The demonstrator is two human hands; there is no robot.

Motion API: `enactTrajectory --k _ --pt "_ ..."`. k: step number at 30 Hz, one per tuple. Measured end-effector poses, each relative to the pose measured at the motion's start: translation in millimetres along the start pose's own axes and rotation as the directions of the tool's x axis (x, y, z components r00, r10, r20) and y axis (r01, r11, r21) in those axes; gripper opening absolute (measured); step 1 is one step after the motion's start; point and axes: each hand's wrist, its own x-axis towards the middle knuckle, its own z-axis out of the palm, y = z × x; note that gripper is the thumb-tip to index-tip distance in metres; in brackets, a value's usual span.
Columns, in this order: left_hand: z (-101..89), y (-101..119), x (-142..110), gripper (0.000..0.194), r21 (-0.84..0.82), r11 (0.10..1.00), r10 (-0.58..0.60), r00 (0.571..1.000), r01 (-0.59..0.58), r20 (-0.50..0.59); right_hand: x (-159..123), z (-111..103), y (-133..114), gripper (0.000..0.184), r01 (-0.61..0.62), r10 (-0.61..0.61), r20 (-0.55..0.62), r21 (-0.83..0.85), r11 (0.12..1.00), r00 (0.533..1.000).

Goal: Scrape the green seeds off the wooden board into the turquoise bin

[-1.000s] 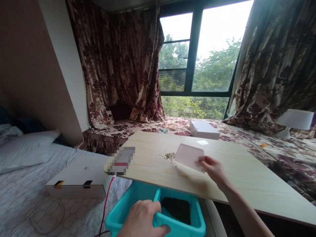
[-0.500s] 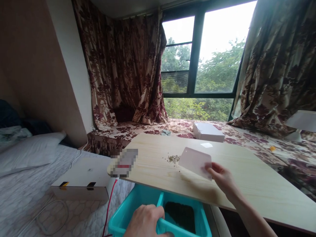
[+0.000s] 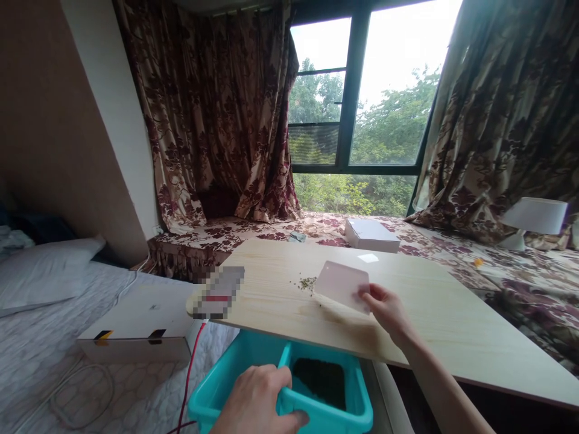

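My right hand (image 3: pixel 383 306) pinches the right edge of a thin translucent plastic scraper card (image 3: pixel 341 286), held at a tilt over the light wood tabletop (image 3: pixel 266 271). Just left of the card lies a small scattered pile of greenish-brown bits (image 3: pixel 307 283). My left hand (image 3: pixel 260 398) is closed on the near rim of a teal two-compartment plastic bin (image 3: pixel 362 395), by its divider. Dark loose material (image 3: pixel 319 381) lies in the bin's right compartment. The bin sits below the table's near edge.
A pixelated phone-like device (image 3: pixel 221 292) with a red cable (image 3: pixel 192 367) lies at the table's left end. Left of it, a white box (image 3: pixel 140 322) rests on the bed. Beyond the table, another white box (image 3: pixel 371 235) and a lamp (image 3: pixel 535 216) stand on the patterned window seat.
The view has turned slightly right, so everything shows a little further left. Both hands keep their holds, and the card stays beside the pile.
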Motion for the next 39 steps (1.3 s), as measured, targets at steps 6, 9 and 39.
enactTrajectory --k 6,9,39 --pt "-2.7 1.5 0.0 0.014 -0.005 1.0 0.022 1.0 -0.022 -0.012 1.5 6.7 0.3 0.022 0.033 -0.032 0.056 -0.015 0.999 0.998" --pt "-3.5 1.8 0.3 0.014 -0.004 1.0 0.005 1.0 -0.005 -0.009 0.7 4.4 -0.6 0.02 0.038 -0.037 0.067 -0.019 0.999 0.997" --pt "-14.7 -13.9 -11.6 0.02 -0.017 1.0 0.012 0.995 -0.014 -0.101 -2.4 24.9 -3.3 0.029 -0.005 -0.013 0.19 0.092 0.996 0.982"
